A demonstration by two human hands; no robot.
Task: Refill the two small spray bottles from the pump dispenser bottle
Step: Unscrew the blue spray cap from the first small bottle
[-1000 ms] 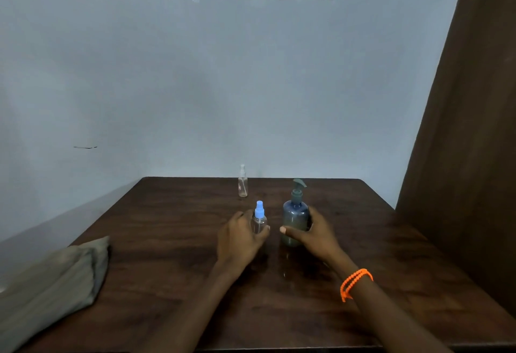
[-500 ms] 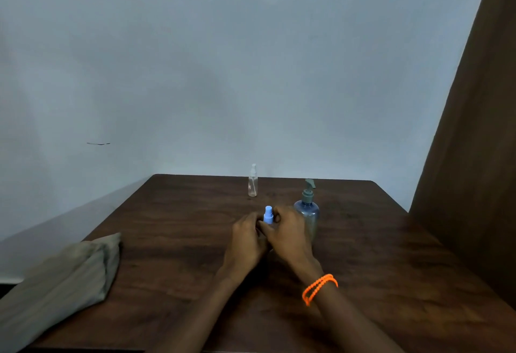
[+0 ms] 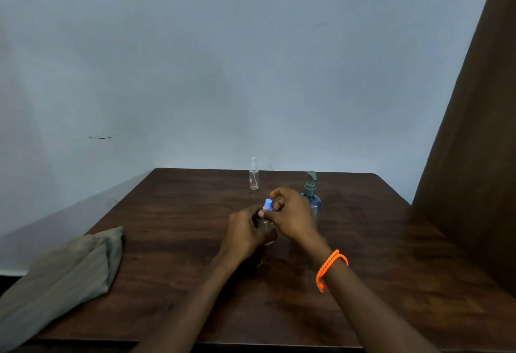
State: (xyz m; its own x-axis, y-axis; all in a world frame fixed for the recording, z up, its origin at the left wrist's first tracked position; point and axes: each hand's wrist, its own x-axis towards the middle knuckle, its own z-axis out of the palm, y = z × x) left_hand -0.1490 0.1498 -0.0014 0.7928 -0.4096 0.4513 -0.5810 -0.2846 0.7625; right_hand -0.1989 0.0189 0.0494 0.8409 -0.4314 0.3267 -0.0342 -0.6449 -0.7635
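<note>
A small spray bottle with a blue cap [image 3: 267, 205] stands mid-table. My left hand [image 3: 245, 234] wraps its clear body, which is mostly hidden. My right hand [image 3: 290, 214] pinches the blue cap between thumb and fingers. Just behind the right hand stands the blue pump dispenser bottle [image 3: 312, 199] with a grey pump head, untouched. A second small clear spray bottle [image 3: 253, 175] with a clear cap stands alone near the table's far edge.
The dark wooden table [image 3: 391, 255] meets a pale wall at the back. A folded grey-green cloth [image 3: 61, 277] lies on the front left corner. A brown panel [image 3: 480, 157] rises on the right. An orange bracelet [image 3: 331, 267] circles my right wrist.
My right hand left the pump dispenser bottle and moved left onto the blue cap of the spray bottle. My left hand has stayed around that bottle's body.
</note>
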